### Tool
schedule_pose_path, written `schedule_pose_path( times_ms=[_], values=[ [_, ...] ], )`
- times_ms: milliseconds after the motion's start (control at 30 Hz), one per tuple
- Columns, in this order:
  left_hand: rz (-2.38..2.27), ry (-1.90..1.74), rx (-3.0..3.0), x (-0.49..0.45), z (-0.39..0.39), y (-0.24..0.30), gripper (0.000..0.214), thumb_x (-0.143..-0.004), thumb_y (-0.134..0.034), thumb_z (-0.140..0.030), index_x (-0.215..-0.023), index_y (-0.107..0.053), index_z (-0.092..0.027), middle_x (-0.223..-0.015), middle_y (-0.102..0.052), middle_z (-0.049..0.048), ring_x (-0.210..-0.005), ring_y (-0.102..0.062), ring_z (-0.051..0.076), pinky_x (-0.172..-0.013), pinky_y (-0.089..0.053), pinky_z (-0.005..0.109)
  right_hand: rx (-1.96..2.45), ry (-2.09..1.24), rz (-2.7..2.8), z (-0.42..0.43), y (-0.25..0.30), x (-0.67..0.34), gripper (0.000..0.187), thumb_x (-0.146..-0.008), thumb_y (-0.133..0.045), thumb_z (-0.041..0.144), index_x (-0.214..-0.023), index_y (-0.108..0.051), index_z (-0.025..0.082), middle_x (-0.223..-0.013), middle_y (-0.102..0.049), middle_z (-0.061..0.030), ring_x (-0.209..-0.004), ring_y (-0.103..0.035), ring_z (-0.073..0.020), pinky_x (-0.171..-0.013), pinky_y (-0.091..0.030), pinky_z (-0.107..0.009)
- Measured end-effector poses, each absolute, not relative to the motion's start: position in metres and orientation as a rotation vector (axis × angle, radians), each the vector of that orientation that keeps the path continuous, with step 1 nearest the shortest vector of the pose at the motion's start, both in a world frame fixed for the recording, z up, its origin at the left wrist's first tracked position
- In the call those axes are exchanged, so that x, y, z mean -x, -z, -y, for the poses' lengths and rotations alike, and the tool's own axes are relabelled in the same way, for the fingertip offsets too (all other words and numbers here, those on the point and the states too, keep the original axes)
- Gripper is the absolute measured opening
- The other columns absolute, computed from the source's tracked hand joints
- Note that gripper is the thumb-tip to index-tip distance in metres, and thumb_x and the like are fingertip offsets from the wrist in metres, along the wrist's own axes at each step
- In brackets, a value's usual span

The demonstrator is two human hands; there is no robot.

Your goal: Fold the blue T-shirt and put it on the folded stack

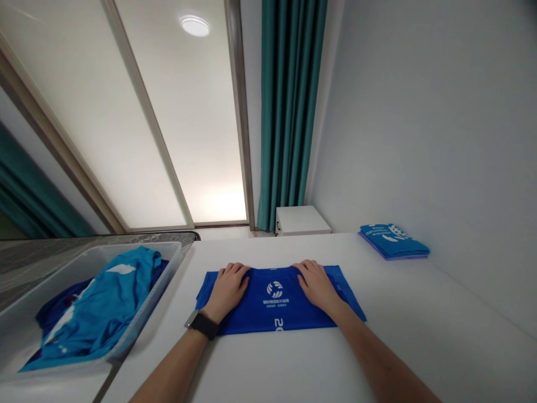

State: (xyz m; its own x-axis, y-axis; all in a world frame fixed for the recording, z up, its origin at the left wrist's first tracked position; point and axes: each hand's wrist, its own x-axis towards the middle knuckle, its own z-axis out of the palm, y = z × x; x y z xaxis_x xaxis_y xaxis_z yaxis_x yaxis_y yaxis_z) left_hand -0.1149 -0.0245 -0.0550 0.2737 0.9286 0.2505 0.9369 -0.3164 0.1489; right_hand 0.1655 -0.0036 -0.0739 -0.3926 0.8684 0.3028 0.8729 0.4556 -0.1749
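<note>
A blue shirt (257, 319) lies folded into a wide strip on the white table, a white round emblem and lettering in its middle. My left hand (229, 285) rests flat on its left part, fingertips by the far edge; a watch with a black band (203, 323) is on that wrist. On the right part lies my right hand (315, 284), palm down with fingers stretched toward the same edge. Neither hand grips the cloth. The emblem shows between them.
At the left stands a translucent plastic bin (171, 254) holding crumpled light-blue and dark-blue clothes (113, 302). Folded blue clothing (392, 240) sits at the table's far right, against the wall. Beyond the white table (268, 369) are a white cabinet (302, 220) and a green curtain (289, 112).
</note>
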Motion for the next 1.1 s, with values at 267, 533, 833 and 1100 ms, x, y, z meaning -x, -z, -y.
schedule_pose_path(
  times_ms=[267, 533, 833, 1100],
  values=[
    [1.772, 0.384, 2.498, 0.112, 0.018, 0.049, 0.029, -0.094, -0.044, -0.022, -0.117, -0.061, -0.025, -0.11, -0.063, 0.0071, -0.104, -0.055, 0.025, -0.086, -0.041, 0.04, 1.557, 0.083, 2.335, 0.004, 0.073, -0.161, 0.032, -0.095, -0.042, 0.021, -0.124, -0.056, 0.02, -0.115, -0.059, -0.0118, -0.107, -0.051, -0.026, -0.093, -0.038, -0.039],
    [1.848, 0.478, 2.505, 0.114, 0.009, 0.052, 0.025, -0.093, -0.045, -0.021, -0.11, -0.063, -0.022, -0.106, -0.064, 0.0076, -0.102, -0.057, 0.024, -0.087, -0.043, 0.038, 1.644, 0.152, 2.315, 0.0, 0.075, -0.158, 0.031, -0.097, -0.04, 0.023, -0.123, -0.057, 0.018, -0.113, -0.058, -0.0133, -0.106, -0.05, -0.0278, -0.091, -0.038, -0.041],
    [1.882, 0.622, 2.539, 0.117, 0.004, 0.063, 0.026, -0.092, -0.046, -0.022, -0.112, -0.063, -0.023, -0.11, -0.064, 0.0066, -0.106, -0.055, 0.025, -0.09, -0.043, 0.041, 1.646, 0.1, 2.261, -0.001, 0.075, -0.158, 0.021, -0.093, -0.047, 0.023, -0.11, -0.059, 0.021, -0.109, -0.058, -0.0108, -0.105, -0.05, -0.0265, -0.09, -0.038, -0.039],
    [1.832, 0.719, 2.554, 0.117, 0.01, 0.06, 0.024, -0.092, -0.045, -0.018, -0.113, -0.055, -0.022, -0.109, -0.064, 0.006, -0.105, -0.058, 0.022, -0.088, -0.041, 0.038, 1.492, -0.057, 2.184, -0.005, 0.077, -0.161, 0.022, -0.092, -0.042, 0.015, -0.109, -0.054, 0.021, -0.105, -0.065, -0.0078, -0.1, -0.055, -0.0234, -0.089, -0.038, -0.037]
  ],
)
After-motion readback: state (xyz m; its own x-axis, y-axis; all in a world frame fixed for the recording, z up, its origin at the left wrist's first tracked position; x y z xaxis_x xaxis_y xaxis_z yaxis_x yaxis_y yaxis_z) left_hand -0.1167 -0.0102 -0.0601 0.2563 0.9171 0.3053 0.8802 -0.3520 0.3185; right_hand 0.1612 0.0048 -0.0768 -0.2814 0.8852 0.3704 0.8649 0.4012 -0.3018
